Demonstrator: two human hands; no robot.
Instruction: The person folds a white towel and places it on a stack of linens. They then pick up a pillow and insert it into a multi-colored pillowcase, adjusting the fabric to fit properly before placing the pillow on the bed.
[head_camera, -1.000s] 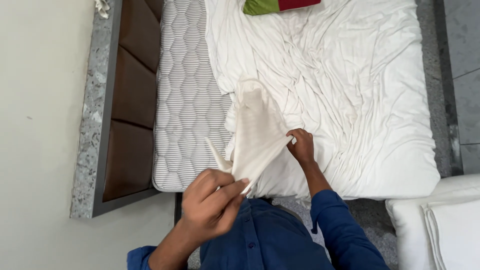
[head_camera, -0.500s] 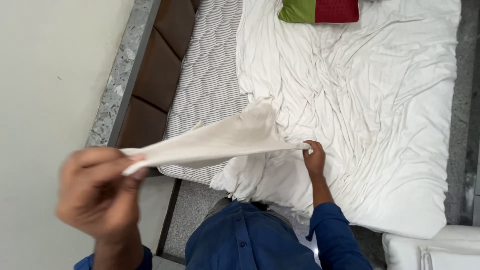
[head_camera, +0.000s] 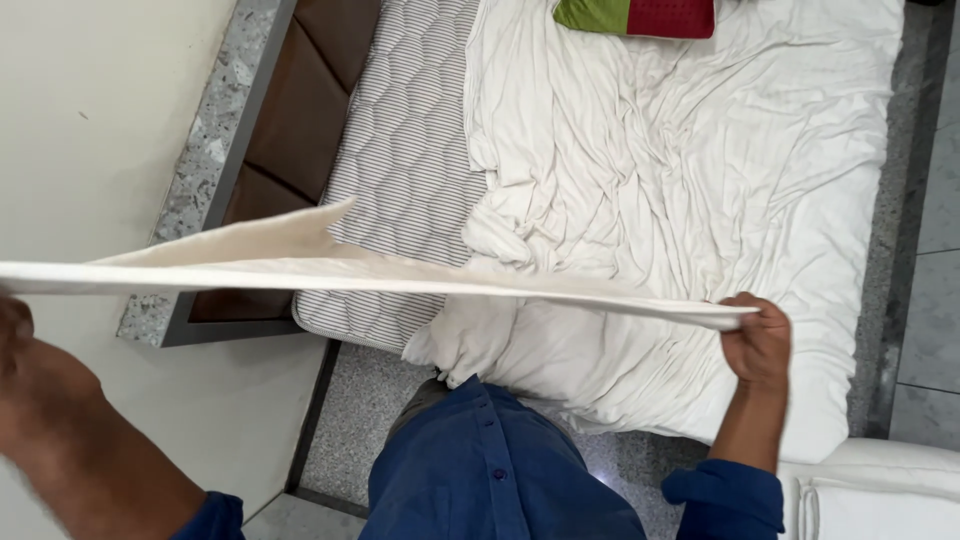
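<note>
The cream cloth (head_camera: 400, 275) stretched left to right; the right hand (head_camera: 758, 340) pinched its right end, while the left hand's (head_camera: 15, 330) fingers could not be seen.

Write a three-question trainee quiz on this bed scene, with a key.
1. True or false: the right hand grips one end of the cream cloth.
2. What lies at the top of the bed? A) a green and red pillow B) a blue towel C) a book
3. Fill in: beside the rumpled white sheet, the striped ____ lies bare.

Key: 1 true. 2 A. 3 mattress. The left hand is at the frame's edge, by the cloth's other end; its grip is hard to see.
</note>
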